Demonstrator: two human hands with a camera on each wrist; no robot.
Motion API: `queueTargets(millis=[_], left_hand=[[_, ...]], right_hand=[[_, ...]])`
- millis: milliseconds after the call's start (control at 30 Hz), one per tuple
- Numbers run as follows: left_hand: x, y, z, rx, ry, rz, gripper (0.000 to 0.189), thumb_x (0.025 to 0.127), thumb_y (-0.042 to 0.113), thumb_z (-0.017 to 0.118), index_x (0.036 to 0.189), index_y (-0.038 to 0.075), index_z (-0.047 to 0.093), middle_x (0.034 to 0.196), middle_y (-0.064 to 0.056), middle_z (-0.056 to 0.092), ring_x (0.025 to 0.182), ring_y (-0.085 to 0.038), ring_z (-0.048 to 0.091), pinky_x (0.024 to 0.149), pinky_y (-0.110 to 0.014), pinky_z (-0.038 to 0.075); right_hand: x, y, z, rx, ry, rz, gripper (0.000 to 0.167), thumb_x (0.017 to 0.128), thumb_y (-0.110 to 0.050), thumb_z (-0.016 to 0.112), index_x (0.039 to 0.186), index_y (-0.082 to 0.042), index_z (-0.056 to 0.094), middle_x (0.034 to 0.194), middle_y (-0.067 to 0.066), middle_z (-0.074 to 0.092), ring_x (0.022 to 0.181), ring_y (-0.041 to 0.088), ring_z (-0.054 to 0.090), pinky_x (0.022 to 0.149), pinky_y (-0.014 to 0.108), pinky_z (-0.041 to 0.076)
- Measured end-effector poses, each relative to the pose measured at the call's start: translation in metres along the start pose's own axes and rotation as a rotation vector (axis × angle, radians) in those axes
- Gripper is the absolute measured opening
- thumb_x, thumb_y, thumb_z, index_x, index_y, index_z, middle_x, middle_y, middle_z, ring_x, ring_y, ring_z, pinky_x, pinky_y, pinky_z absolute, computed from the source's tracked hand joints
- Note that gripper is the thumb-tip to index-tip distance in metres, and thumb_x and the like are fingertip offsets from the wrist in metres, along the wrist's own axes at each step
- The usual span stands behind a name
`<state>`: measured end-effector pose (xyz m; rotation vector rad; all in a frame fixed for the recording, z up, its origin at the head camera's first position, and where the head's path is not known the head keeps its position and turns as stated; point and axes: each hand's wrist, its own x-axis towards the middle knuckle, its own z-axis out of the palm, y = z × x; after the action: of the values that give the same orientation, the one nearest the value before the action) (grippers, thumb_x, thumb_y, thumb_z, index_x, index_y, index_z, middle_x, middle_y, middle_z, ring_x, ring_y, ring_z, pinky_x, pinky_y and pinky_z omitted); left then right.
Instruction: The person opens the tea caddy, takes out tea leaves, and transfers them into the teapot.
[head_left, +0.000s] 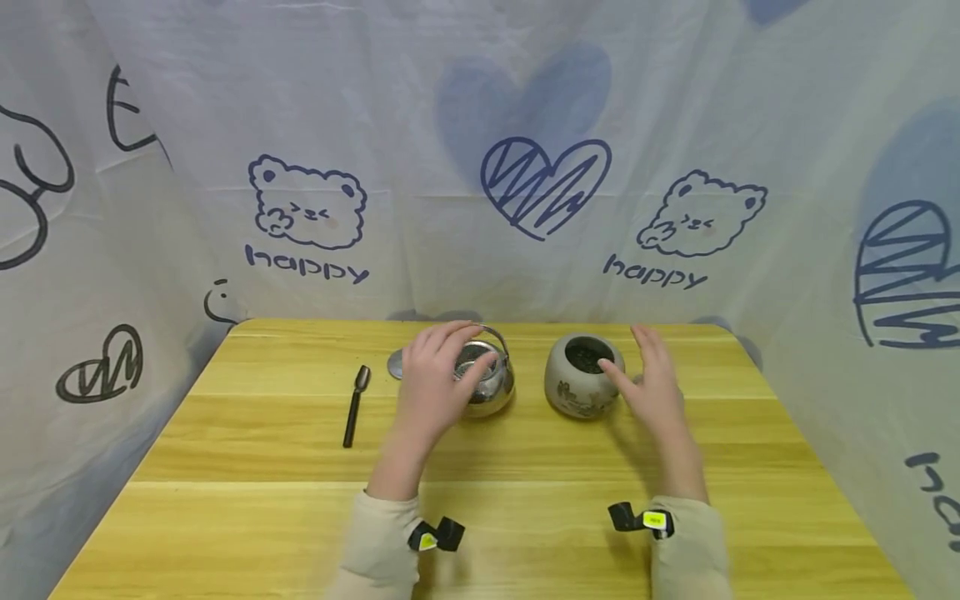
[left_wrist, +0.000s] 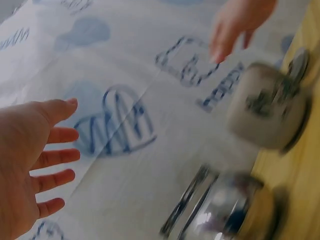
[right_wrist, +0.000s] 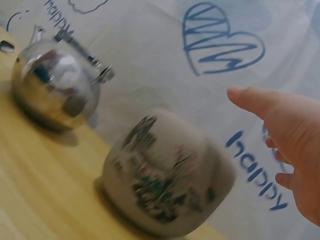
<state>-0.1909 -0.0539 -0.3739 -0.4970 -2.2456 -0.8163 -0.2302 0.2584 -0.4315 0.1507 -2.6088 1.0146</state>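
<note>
A shiny metal teapot (head_left: 491, 393) with a raised hoop handle stands near the back middle of the table. My left hand (head_left: 433, 379) hovers over its left side, fingers spread with nothing between them. To the right sits a round pale ceramic jar (head_left: 573, 392), painted with a landscape and plants; dark contents show through its open mouth. Beside the jar, my right hand (head_left: 651, 379) is held up, thumb apart from straight fingers. In the right wrist view, the right hand (right_wrist: 295, 135) stands apart from the jar (right_wrist: 167, 175).
A small scoop (head_left: 356, 406) with a black handle lies on the wooden table (head_left: 285, 517) at left. A flat grey disc (head_left: 394, 364) is partly hidden behind my left hand. Another grey disc (left_wrist: 299, 65) lies beyond the jar. A printed cloth (head_left: 427, 242) hangs around the table.
</note>
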Motion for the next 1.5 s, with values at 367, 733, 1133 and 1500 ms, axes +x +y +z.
queueTargets(millis=[367,733,1133,1500], left_hand=[[-0.011,-0.064,-0.038,-0.010,0.044,-0.210,0.038,0.089,0.029,0.071,0.120,0.008,0.065,0.124,-0.013,0.066,0.119,-0.035,0.055,0.106,-0.056,0.035],[-0.040,-0.127,-0.049,0.059,0.108,-0.381,0.035,0.091,0.027,0.069,0.117,0.005,0.067,0.120,-0.017,0.067,0.118,-0.039,0.054,0.102,-0.057,0.036],[-0.069,-0.161,-0.044,0.084,-0.008,-0.567,0.041,0.090,0.036,0.069,0.117,0.006,0.067,0.118,-0.018,0.066,0.106,-0.036,0.055,0.089,-0.054,0.038],[-0.087,-0.176,-0.031,0.286,-0.238,-0.696,0.041,0.088,0.047,0.065,0.107,0.011,0.065,0.100,-0.012,0.066,0.099,-0.037,0.053,0.087,-0.054,0.036]], right_hand=[[-0.001,0.015,0.016,-0.006,-0.177,0.059,0.094,0.090,-0.048,0.064,0.157,-0.006,0.012,0.163,0.021,0.009,0.150,0.043,0.008,0.118,0.063,0.011],[-0.004,0.022,0.022,0.015,-0.276,0.117,0.100,0.088,-0.056,0.063,0.157,-0.010,0.006,0.164,0.020,0.004,0.150,0.043,0.005,0.116,0.065,0.010],[-0.003,0.023,0.023,0.056,-0.258,0.132,0.101,0.087,-0.054,0.065,0.157,-0.010,0.008,0.162,0.022,0.011,0.148,0.045,0.013,0.116,0.065,0.015],[-0.004,0.020,0.021,0.077,-0.257,0.144,0.101,0.087,-0.053,0.066,0.157,-0.010,0.009,0.163,0.022,0.011,0.148,0.045,0.012,0.116,0.065,0.014]])
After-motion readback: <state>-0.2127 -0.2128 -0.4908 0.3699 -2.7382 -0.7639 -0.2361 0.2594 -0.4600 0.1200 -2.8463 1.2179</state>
